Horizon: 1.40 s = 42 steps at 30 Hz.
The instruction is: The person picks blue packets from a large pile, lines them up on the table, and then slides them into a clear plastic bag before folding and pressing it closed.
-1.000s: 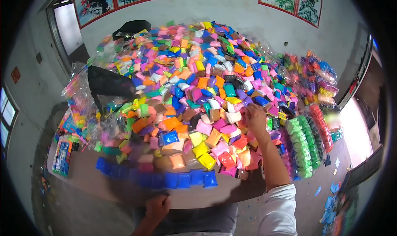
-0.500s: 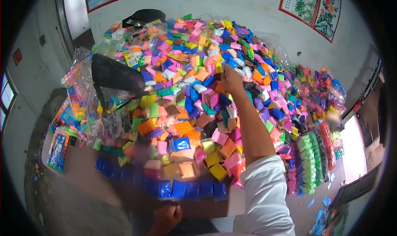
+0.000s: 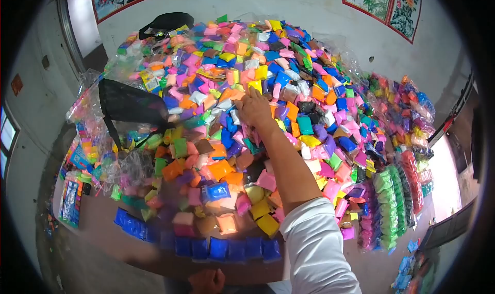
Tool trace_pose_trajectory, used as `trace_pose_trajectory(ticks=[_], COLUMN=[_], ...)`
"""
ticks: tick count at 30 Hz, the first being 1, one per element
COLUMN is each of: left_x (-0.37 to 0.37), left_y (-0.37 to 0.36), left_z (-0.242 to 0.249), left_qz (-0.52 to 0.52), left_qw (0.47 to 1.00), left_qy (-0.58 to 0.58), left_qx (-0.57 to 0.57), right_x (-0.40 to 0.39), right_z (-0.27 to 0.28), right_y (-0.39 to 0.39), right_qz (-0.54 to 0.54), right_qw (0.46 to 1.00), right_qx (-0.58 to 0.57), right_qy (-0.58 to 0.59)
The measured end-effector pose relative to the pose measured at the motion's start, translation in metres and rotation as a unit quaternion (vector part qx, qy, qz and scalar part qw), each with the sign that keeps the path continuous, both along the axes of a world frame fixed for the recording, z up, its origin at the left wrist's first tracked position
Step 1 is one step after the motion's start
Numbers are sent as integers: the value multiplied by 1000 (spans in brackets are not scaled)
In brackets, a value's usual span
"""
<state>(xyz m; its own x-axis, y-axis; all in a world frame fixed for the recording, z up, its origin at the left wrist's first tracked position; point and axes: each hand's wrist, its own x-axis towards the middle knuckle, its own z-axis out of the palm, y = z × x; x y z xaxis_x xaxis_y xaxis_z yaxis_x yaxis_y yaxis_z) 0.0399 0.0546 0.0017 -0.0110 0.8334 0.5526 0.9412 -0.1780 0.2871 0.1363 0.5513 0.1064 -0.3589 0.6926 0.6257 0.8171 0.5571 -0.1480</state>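
Note:
A large heap of small colored packets covers the table. Stretched far into its middle, my right hand lies on the packets with fingers apart, touching them near a yellow packet and an orange one. I see nothing gripped in it, though the undersides of its fingers are hidden. My left hand is curled closed at the table's near edge, dim in shadow; what it holds, if anything, does not show. Just beyond it lies a row of blue packets, side by side.
A black mesh bag and clear plastic film lie on the heap's left. Strips of green packets and red packets hang over the right edge. A boxed set stands at the left corner. Another black bag sits at the back.
My right hand has moved left and slightly nearer across the heap, its fingers now spread over the packets. My left hand stays curled by the near edge. The view has shifted slightly.

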Motion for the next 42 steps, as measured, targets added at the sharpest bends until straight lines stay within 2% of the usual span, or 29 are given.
trace_pose_trajectory(ticks=[1,3,5,8,9,11,13,14,17,18,19,21,22,23,25,26,29,32,33,34,39,42], left_x=[0,-2,1,-2,-2,-1,-1,-2,-5,-6,-7,-10,-10,-11,-13,-15,-14,-17,-17,-16,-16,-17], left_y=[1,1,1,0,-2,-5,-2,-1,-3,-2,-1,-1,-4,-6,-6,-5,-4,0,0,-1,0,2], left_z=[-1,4,12,3,3,3,7,8,9,9,8,3,-2,-7,-19,-23,1,10,11,10,-5,5], left_qz=[4,16,24,21,25,43,44,44,9,12,-4,-17,-24,-32,-58,-85,-49,-65,-62,-56,-83,-69], left_qw=[1000,999,999,1000,999,993,996,997,992,992,992,991,988,984,978,971,982,975,974,978,981,977], left_qy=[4,10,-29,-12,-13,-79,-67,-50,-109,-112,-123,-136,-151,-167,-188,-205,-174,-193,-194,-180,-164,-176], left_qx=[17,36,-18,17,19,-71,-50,-30,-57,-57,-31,-5,-30,-56,-74,-90,-62,-94,-96,-87,-69,-99], right_x=[3,11,28,52,59,68,73,74,89,85,79,68,61,52,27,11,-30,-63,-75,-87,-142,-171], right_z=[4,12,7,-4,-8,-5,11,18,-11,2,14,26,27,27,34,38,34,22,16,20,6,11], right_y=[-2,-6,-4,6,9,5,-9,-14,25,7,-3,-11,-10,-10,-17,-23,-21,-19,-18,-25,-14,-7], right_qz=[1,-5,11,40,57,75,-4,-9,-38,-14,-11,-43,-23,-21,95,73,78,108,109,165,136,153], right_qw=[1000,995,997,998,998,996,993,992,992,995,995,997,999,999,995,997,997,994,993,986,990,977], right_qx=[1,-87,-72,-40,-34,-28,-115,-126,-110,-97,-97,-11,-31,-33,23,-4,-26,-21,-18,26,29,-32], right_qy=[-1,-38,-39,-32,2,32,-18,-22,-56,-14,-17,-64,-19,-22,21,21,4,18,26,11,22,145])
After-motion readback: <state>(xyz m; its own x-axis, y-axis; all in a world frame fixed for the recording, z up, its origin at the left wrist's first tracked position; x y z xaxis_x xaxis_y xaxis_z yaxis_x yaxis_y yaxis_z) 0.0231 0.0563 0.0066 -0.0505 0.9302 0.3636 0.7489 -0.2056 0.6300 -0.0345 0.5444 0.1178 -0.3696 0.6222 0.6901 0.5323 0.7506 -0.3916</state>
